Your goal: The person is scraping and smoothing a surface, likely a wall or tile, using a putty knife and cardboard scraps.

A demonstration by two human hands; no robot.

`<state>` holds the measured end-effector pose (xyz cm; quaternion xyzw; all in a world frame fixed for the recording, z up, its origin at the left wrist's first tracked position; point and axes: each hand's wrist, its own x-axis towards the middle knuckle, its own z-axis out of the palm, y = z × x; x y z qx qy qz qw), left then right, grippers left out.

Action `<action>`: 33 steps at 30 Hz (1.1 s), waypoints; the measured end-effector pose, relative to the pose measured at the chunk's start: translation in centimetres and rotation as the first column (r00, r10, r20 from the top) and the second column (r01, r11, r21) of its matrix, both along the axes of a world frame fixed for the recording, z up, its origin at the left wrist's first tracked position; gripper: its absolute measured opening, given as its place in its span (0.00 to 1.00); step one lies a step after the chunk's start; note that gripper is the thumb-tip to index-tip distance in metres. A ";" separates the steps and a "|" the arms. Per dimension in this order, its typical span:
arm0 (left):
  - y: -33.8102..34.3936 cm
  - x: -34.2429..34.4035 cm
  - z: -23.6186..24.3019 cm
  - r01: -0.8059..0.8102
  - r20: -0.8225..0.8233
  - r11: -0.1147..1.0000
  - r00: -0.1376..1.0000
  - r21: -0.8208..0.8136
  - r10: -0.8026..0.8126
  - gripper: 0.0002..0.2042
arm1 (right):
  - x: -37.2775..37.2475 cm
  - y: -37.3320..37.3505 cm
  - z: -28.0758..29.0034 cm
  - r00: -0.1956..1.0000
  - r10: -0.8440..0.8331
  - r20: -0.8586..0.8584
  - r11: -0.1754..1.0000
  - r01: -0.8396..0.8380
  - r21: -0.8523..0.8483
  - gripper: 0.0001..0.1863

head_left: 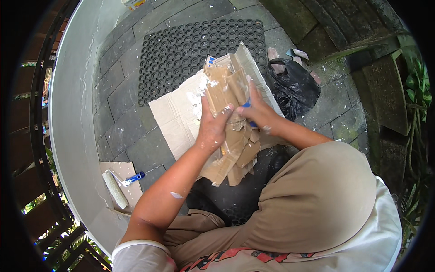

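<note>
My left hand is closed around the left side of a bundle of torn brown cardboard, its thumb lying across the front. On the bundle's other side my right hand grips the cardboard, slightly blurred. Something blue shows by the right palm; I cannot tell whether it is a tool or print on the cardboard. Ragged strips hang from the lower end of the bundle. Beneath it lies a flattened cardboard sheet with white paint smears. White paint specks dot both hands and my left forearm.
A black rubber mat with round holes lies beyond the sheet. To the right sits a black plastic bag beside scraps. A paint roller with a blue handle rests on a cardboard piece at left, near a pale curved wall.
</note>
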<state>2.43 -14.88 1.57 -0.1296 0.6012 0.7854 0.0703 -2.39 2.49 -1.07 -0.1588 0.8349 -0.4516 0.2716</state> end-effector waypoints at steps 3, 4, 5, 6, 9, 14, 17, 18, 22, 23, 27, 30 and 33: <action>-1.7 -0.6 0.4 0.014 0.055 0.994 0.998 0.104 -0.020 0.33 | -0.7 1.1 -0.9 0.966 -0.010 0.260 0.844 0.148 -0.516 0.56; -2.5 -0.6 0.3 0.001 0.068 0.991 0.998 0.136 -0.010 0.33 | -0.9 0.8 0.3 0.918 0.002 0.398 0.811 0.231 -0.537 0.53; -3.3 -0.6 0.3 -0.013 0.081 0.986 0.997 0.167 -0.001 0.32 | -1.2 0.7 1.7 0.850 0.023 0.526 0.778 0.316 -0.544 0.49; -3.7 -0.7 0.5 -0.031 0.091 0.979 0.996 0.200 0.013 0.33 | -1.4 1.6 4.3 0.777 0.143 0.613 0.667 0.381 -0.640 0.45; -4.6 -1.2 1.0 0.062 0.065 0.986 0.995 0.156 -0.073 0.34 | -1.6 0.6 2.6 0.849 -0.122 0.514 0.823 0.376 -0.425 0.44; -5.2 -1.6 1.7 0.055 0.128 0.956 0.987 0.287 -0.095 0.35 | -2.2 -0.8 4.2 0.699 0.037 0.715 0.678 0.508 -0.532 0.37; -5.0 -1.7 1.9 0.075 0.130 0.957 0.985 0.281 -0.115 0.35 | -2.4 -0.8 3.3 0.628 0.096 0.773 0.674 0.530 -0.514 0.34; -5.3 -1.7 1.9 0.075 0.129 0.957 0.985 0.279 -0.114 0.35 | -2.4 -0.9 3.3 0.628 0.098 0.772 0.673 0.529 -0.516 0.34; -5.4 -1.5 1.7 0.102 0.105 0.975 0.987 0.198 -0.125 0.37 | -2.4 -1.0 3.1 0.665 0.071 0.744 0.663 0.526 -0.533 0.31; -5.0 -1.4 1.8 0.078 0.095 0.989 0.991 0.125 -0.090 0.36 | -2.5 -1.0 3.0 0.672 0.052 0.738 0.657 0.534 -0.532 0.30; -4.4 -1.2 1.6 0.075 -0.023 0.997 0.997 0.000 -0.075 0.32 | -2.8 -0.9 3.1 0.691 0.052 0.721 0.645 0.528 -0.553 0.28; -5.8 -2.4 -0.1 -0.031 -0.016 0.964 0.999 0.263 0.036 0.36 | -2.4 -1.3 3.8 0.675 0.035 0.737 0.629 0.558 -0.541 0.28; -6.6 -2.1 -1.1 0.066 0.006 0.946 0.997 0.318 -0.071 0.35 | -1.9 -1.9 3.9 0.733 0.012 0.680 0.586 0.545 -0.599 0.26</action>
